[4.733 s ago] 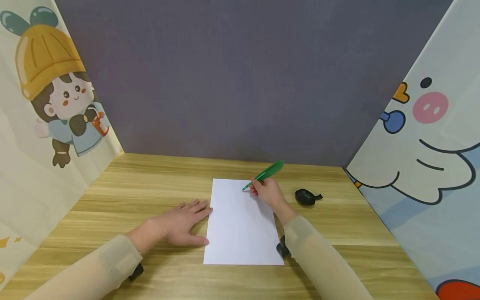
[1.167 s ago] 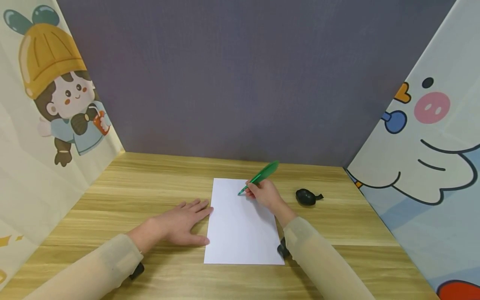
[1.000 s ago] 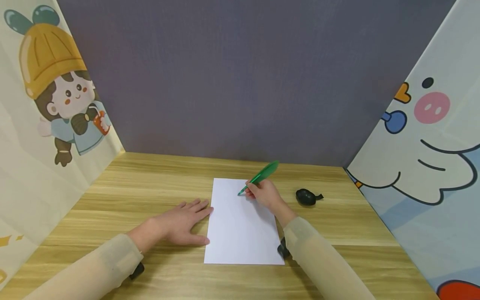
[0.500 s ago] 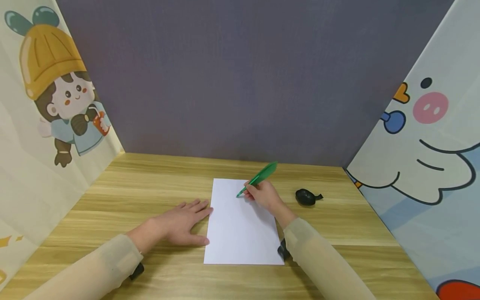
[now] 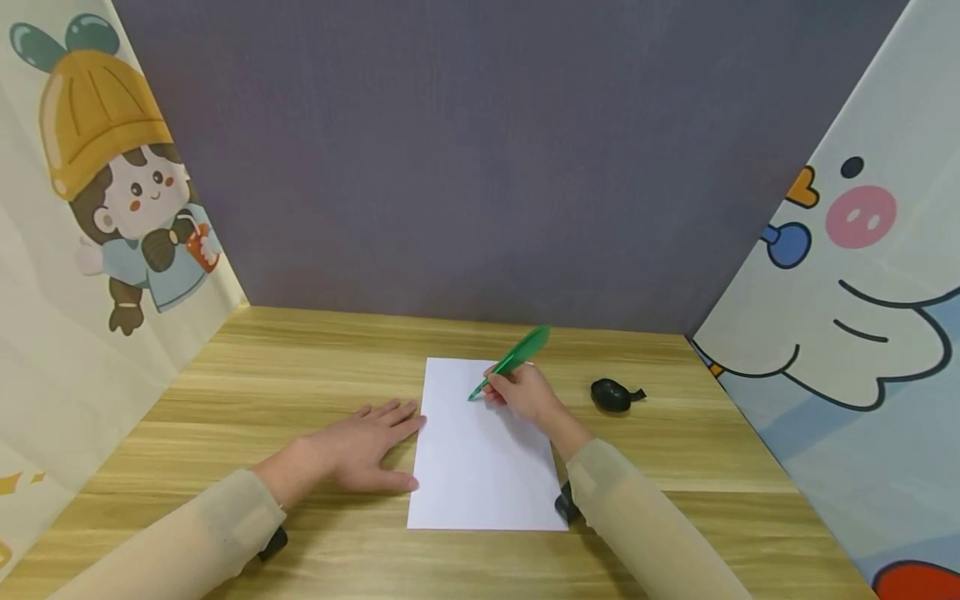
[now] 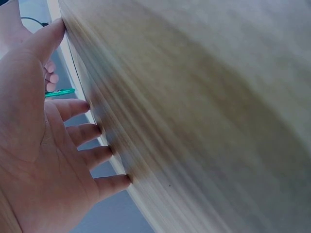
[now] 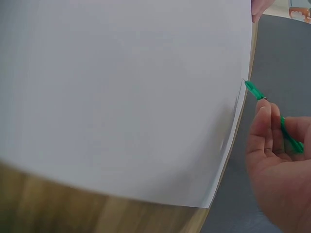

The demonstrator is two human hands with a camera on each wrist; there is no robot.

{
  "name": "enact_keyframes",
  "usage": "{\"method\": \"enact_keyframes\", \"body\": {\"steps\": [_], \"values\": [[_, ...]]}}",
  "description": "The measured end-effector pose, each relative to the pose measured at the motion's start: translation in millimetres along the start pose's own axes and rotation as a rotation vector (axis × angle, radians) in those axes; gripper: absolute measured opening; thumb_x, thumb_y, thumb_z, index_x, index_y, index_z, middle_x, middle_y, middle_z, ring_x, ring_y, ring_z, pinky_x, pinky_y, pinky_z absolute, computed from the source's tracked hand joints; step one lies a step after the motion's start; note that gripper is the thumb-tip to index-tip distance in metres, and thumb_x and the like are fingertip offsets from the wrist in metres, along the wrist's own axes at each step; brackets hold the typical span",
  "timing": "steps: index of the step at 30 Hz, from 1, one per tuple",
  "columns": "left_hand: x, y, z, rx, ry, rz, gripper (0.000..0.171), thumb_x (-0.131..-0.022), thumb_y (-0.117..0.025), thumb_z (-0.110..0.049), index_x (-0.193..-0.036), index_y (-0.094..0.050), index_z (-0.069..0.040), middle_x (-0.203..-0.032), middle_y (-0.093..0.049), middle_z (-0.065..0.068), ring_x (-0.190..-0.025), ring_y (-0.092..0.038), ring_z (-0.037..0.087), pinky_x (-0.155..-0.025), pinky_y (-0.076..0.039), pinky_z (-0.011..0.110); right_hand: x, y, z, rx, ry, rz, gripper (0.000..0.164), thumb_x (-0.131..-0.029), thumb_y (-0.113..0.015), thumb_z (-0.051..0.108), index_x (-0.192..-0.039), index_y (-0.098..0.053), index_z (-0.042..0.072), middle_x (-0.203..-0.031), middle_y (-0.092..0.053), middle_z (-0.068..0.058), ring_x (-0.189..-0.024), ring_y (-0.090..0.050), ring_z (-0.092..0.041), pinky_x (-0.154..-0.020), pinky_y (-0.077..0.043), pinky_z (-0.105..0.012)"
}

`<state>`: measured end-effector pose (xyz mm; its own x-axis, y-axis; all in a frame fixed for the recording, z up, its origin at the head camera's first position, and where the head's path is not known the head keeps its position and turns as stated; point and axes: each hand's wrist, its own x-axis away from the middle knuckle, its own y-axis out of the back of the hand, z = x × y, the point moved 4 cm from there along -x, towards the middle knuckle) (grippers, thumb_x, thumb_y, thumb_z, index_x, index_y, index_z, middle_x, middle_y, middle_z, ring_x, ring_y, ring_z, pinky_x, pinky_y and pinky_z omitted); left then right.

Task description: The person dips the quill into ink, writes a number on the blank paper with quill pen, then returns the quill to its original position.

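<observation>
Head: tabletop (image 5: 315,358) is viewed from above, forward and down, farthest off. Left wrist: left hand (image 6: 48,141) is seen close, low along the tabletop. Right wrist: paper (image 7: 121,107) is seen close. Green pen (image 5: 517,358) is shared by all 3.

The right hand (image 5: 527,395) partly hides the green pen (image 5: 521,354).

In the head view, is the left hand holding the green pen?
No, the right hand pinches the green pen, while the left hand lies spread at the left edge of the white paper.
</observation>
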<state>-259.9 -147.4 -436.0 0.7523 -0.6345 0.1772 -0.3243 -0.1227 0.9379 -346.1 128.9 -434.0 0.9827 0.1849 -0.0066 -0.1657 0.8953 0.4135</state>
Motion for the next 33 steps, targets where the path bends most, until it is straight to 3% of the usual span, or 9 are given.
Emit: {"method": "enact_keyframes", "body": {"steps": [33], "values": [[2.3,2.6,-3.6,0.007,0.002,0.001,0.101,-0.098,-0.063,-0.077,-0.173,-0.035,-0.014,-0.183,-0.024,0.016,-0.169,-0.023,0.043,-0.133,-0.026,0.072,5.4,-4.5,-1.7,-0.035,-0.031,0.029,0.024,-0.112,-0.061,0.009,-0.123,-0.075,-0.007,-0.099,-0.081,-0.014,-0.083,-0.075,-0.012,-0.078,-0.065,-0.028]]}}
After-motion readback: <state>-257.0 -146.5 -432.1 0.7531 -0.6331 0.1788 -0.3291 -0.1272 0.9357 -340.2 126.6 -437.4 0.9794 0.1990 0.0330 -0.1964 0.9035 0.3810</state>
